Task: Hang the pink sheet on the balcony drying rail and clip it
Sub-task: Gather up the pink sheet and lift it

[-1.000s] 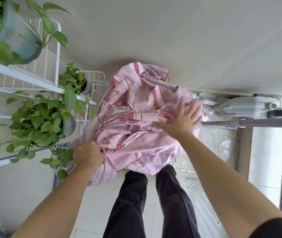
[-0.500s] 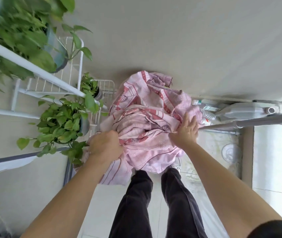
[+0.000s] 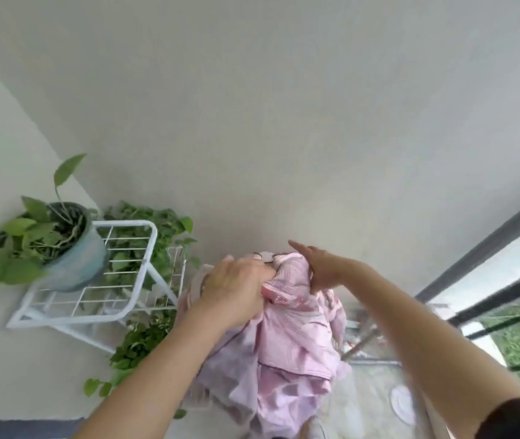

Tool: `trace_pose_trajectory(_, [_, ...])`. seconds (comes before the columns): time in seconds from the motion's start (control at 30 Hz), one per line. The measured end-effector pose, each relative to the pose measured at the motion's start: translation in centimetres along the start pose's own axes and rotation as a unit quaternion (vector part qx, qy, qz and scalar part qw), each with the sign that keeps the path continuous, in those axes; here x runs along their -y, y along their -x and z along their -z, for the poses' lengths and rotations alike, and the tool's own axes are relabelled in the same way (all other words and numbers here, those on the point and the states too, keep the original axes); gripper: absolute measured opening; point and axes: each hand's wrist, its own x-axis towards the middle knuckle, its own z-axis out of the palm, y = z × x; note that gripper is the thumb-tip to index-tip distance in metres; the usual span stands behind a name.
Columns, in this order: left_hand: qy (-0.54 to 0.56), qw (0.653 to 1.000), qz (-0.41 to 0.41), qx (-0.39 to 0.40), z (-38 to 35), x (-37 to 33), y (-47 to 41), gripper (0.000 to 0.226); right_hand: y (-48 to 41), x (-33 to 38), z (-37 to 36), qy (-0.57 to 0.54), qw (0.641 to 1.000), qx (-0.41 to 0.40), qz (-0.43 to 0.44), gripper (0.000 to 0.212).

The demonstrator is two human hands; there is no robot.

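Currently left hand point(image 3: 236, 289) grip clenched on a bunch of sheet point(image 3: 296, 337); right hand point(image 3: 322, 269) fingers straight, laid against the top fold. Sheet wadded between both, rest hanging, beside plant rack point(image 3: 144, 264). Rail not made out. Best: find one hem, spread hands apart before lifting over

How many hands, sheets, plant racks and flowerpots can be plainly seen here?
Bare hands: 2, left hand and right hand
Pink patterned fabric sheet: 1
White wire metal plant rack: 1
Round grey-blue flowerpot: 1
Total: 5
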Motion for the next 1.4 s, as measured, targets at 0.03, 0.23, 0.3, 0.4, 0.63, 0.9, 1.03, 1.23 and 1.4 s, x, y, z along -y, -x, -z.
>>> trace_pose_trajectory(0.03, [0.003, 0.998, -0.038, -0.044, 1.9, -0.1, -0.4, 0.020, 0.8, 0.2, 2.3, 0.033, 0.999, 0.007, 0.006, 0.140])
trace_pose_trajectory(0.23, [0.055, 0.913, -0.178, -0.363, 12.3, -0.1, -2.4, 0.036, 8.5, 3.7, 12.8, -0.049, 0.995, 0.021, 0.079, 0.067])
trace_pose_trajectory(0.3, [0.089, 0.872, -0.165, -0.453, 14.5, 0.5, -3.2, 0.046, 11.0, 4.3, 14.0, -0.211, 0.970, -0.011, 0.121, 0.049])
trace_pose_trajectory(0.4, [0.115, 0.840, -0.105, -0.520, 15.9, 1.8, -4.6, 0.056, 12.7, 5.0, 15.0, -0.362, 0.911, -0.159, 0.118, 0.046])
trace_pose_trajectory(0.63, [0.697, 0.639, 0.214, -0.245, 13.6, 2.2, -4.6, 0.081, 13.9, 7.8, 15.6, -0.330, 0.823, -0.462, 0.014, 0.031])
trace_pose_trajectory(0.9, [0.730, 0.666, 0.149, -0.043, 11.5, 0.2, -5.6, 0.042, 18.4, 7.0, 16.1, -0.372, 0.888, -0.212, 0.171, 0.071])
trace_pose_trajectory(1.03, [0.722, 0.660, 0.178, -0.105, 13.5, 1.5, -6.7, 0.008, 21.4, 2.9, 17.5, -0.332, 0.888, -0.309, 0.079, 0.049])
trace_pose_trajectory(1.23, [0.701, 0.679, 0.152, -0.156, 15.4, 1.1, -8.6, 0.011, 23.8, -0.8, 18.3, -0.055, 0.825, -0.532, -0.180, 0.056])
trace_pose_trajectory(1.4, [0.723, 0.647, 0.148, -0.193, 17.1, -0.9, -9.3, 0.014, 25.1, -2.0, 17.2, -0.075, 0.846, -0.494, -0.187, 0.036])
